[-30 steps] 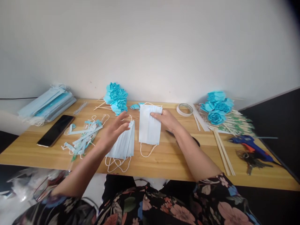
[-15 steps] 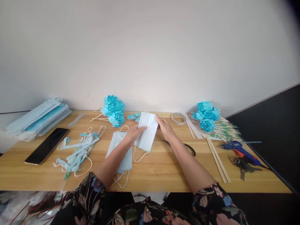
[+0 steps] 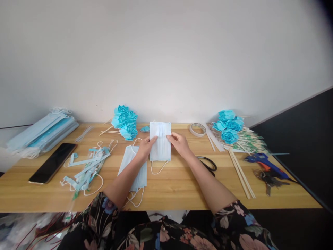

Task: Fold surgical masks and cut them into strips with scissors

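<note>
A pale blue face mask [image 3: 160,147] is held upright over the middle of the table, its ear loop hanging from the lower edge. My left hand [image 3: 147,146] pinches its left side, thumb on the front. On the opposite side my right hand [image 3: 179,144] grips the edge the same way; the fingers behind the mask are hidden. Other face masks [image 3: 139,177] lie flat under my left forearm, with white loops at their near end. A small blue cut piece [image 3: 145,129] shows just behind the held mask.
On the left lie a mask stack [image 3: 41,133], a phone [image 3: 53,163] and cut mask strips [image 3: 90,168]. Blue flowers on sticks [image 3: 125,121] rest at the back. To the right are a tape roll [image 3: 197,130], more blue flowers [image 3: 229,126], wooden sticks [image 3: 241,173] and a glue gun [image 3: 266,165].
The face mask has turned from a tilt to upright, facing me squarely. My right hand has shifted down along its edge, and my left hand has moved slightly left.
</note>
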Tool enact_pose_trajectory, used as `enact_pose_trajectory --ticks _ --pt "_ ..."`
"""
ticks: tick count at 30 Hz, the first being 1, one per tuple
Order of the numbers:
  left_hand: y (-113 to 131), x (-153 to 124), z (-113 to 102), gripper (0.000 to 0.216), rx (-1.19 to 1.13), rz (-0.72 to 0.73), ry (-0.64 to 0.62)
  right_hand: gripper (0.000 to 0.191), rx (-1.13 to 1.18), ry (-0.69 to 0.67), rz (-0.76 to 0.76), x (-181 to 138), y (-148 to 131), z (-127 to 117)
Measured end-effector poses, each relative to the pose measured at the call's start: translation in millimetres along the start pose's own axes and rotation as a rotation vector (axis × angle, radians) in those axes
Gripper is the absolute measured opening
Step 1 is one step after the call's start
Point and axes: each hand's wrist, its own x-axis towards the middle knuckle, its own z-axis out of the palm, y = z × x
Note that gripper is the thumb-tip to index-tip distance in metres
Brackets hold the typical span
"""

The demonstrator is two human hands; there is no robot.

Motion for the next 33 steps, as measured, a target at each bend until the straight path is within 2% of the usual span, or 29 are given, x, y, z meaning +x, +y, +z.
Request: enact_pose_trajectory --ticks 4,8,12,16,26,33 --pt "-3.2 4.8 -4.4 0.072 0.002 0.064 0.089 0.05 0.134 0.037 0.012 1.4 5.0 2.8" --pt "-4.1 7.3 -8.2 0.067 -0.049 0.119 0.109 0.057 0.24 -0.058 0.041 0.4 3.7 3.9" --pt "-3.5 7.6 -8.4 0.06 -0.088 0.182 0.112 0.049 0.123 -0.154 0.039 -2.7 2.3 5.3" --pt "-3.9 8.0 -7.6 0.059 -0.098 0.186 0.083 0.043 -0.034 -0.127 -0.001 -3.7 3.6 6.3" --pt "3.0 0.7 -5.8 0.059 -0.138 0.223 0.103 0.049 -0.099 -0.109 -0.059 -4.2 2.2 5.6" --pt "-4.9 9.4 -10.3 0.056 -0.176 0.22 0.067 0.054 -0.068 -0.094 -0.088 -3.5 2.6 5.0"
